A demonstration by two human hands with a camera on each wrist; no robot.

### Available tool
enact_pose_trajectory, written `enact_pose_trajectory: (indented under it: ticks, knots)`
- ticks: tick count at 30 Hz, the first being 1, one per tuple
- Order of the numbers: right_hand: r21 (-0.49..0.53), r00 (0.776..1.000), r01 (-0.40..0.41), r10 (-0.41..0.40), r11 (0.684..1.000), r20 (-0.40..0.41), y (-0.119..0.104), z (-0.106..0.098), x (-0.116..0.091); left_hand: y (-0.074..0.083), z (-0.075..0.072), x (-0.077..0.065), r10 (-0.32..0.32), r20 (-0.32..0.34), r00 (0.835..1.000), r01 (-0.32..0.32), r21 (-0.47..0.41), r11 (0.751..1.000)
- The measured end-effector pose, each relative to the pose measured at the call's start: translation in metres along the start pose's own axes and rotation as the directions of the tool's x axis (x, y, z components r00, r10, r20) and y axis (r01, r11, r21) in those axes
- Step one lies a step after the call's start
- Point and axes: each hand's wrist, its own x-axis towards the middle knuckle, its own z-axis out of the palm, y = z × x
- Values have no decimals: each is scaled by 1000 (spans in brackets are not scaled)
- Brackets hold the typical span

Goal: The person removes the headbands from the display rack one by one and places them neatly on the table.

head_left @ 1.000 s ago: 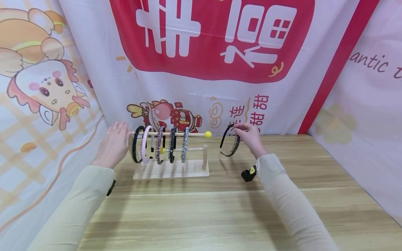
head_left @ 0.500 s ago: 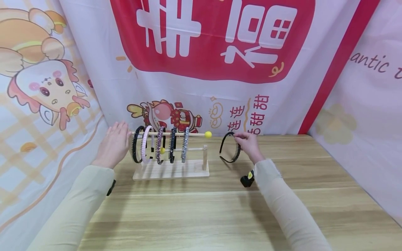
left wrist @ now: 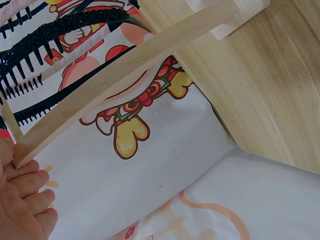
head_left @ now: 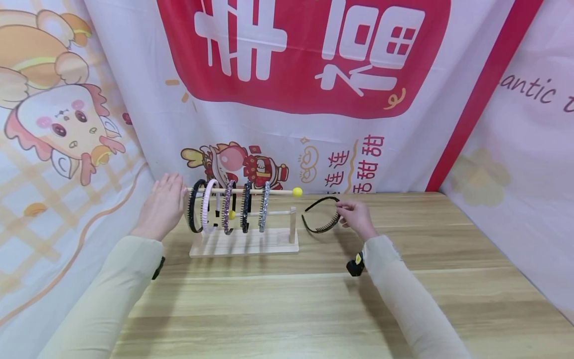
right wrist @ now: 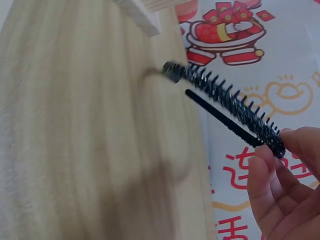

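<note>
Between thumb and fingers, my right hand point(head_left: 356, 217) pinches a black toothed headband point(head_left: 333, 222) by its curved middle. Its ends point left toward the wooden display stand point(head_left: 280, 245); in the right wrist view the headband point(right wrist: 225, 97) looks glittery. Straight fingers of my left hand point(head_left: 163, 207) rest against the stand's left end, right at the top of the wooden post point(left wrist: 100, 87). On the upper rod hang a black headband point(head_left: 191, 214), a pink headband point(head_left: 205, 212) and several glittery ones, the silver headband point(head_left: 264, 207) being rightmost.
A yellow ball point(head_left: 297, 192) caps the upper rod's right end, and a lower rod point(head_left: 280, 213) runs behind the headbands. The wood-grain table point(head_left: 287, 309) meets a printed cloth point(head_left: 278, 124) at the back. A black device point(head_left: 356, 265) hangs by my right wrist.
My right hand has lowered a little and turned the headband from near upright to flatter, its open ends swinging left toward the stand. My left hand stays in place.
</note>
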Motion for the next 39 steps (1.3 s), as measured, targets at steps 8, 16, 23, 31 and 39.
enact_pose_trajectory:
  ticks: [8,16,23,31,39]
  knots:
    - [18,993,-93,92,995,76,14,5,-3,0,0,2,13,-8,1000,-13,5,1000]
    - [21,961,-152,143,988,236,28,10,-7,0,0,1,12,-6,1000,-12,6,1000]
    - [-17,940,-174,172,985,295,38,16,-9,1,-1,1,13,-10,1000,-13,4,1000]
    - [-44,941,-222,226,974,251,40,24,-8,1,-1,0,9,-7,1000,-9,2,1000]
    - [-48,937,-250,254,967,238,35,27,-10,-1,0,0,6,-5,1000,-6,0,1000]
